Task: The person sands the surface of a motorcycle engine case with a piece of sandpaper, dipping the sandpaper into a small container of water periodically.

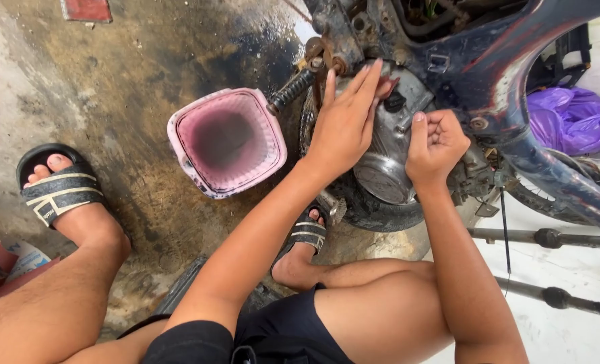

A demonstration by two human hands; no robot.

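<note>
Soft, even daylight fills the scene, with no hard-edged shadows anywhere. The brightest area lies right of the engine cover (387, 168), where the pale floor (562, 337) is nearly washed out. Left of the engine cover the stained concrete is darker and duller, and the pink plastic basket (227, 141) shows a shaded centre. The metal of the engine cover carries a mild sheen, not harsh glare. Focus is sharp around the engine cover; the fingertips above it are slightly smeared. Wide-angle stretching shows toward the frame edges.
</note>
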